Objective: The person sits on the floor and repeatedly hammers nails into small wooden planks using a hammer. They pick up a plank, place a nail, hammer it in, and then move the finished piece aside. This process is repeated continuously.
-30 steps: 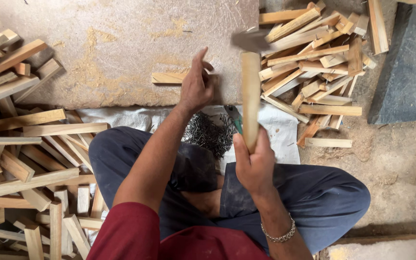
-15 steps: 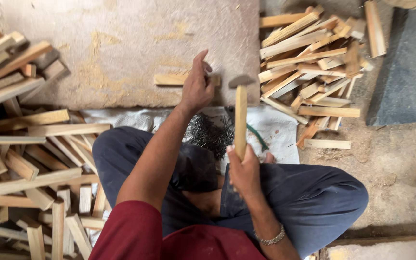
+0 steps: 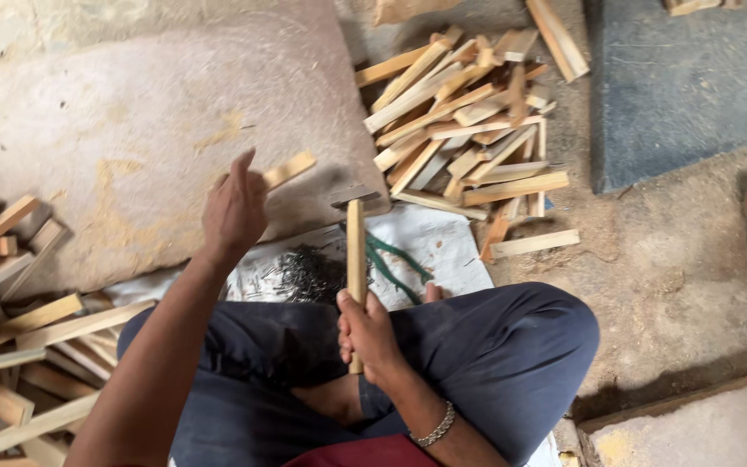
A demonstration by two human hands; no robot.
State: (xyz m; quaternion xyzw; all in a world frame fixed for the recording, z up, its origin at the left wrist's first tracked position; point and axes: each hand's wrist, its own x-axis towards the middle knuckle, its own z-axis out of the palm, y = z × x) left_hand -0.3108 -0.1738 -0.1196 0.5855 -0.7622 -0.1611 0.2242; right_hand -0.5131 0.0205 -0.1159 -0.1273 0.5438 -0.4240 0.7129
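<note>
Hammer point(image 3: 355, 238) with a pale wooden handle stands almost upright in our right hand point(image 3: 367, 333), whose fingers are wrapped tight around the lower part of the shaft; its dark metal head rests at the near edge of a big flat stone slab point(image 3: 131, 130); our left hand point(image 3: 235, 210) is stretched out over the slab, fingers loosely closed on the near end of a short wooden strip point(image 3: 290, 169) that lies flat on the stone, index finger raised; the two hands are well apart, the strip just to the left of the hammer head; we sit cross-legged in dark blue trousers point(image 3: 494, 355), a silver bracelet point(image 3: 435, 427) on the right wrist; between our knees and the slab lies a white sack point(image 3: 443, 246) carrying a heap of small dark nails point(image 3: 304, 272) and a green cord point(image 3: 386, 259); a pile of cut wooden strips point(image 3: 469, 112) lies to the right of the slab, another pile point(image 3: 10, 346) to the left beside our leg.
</note>
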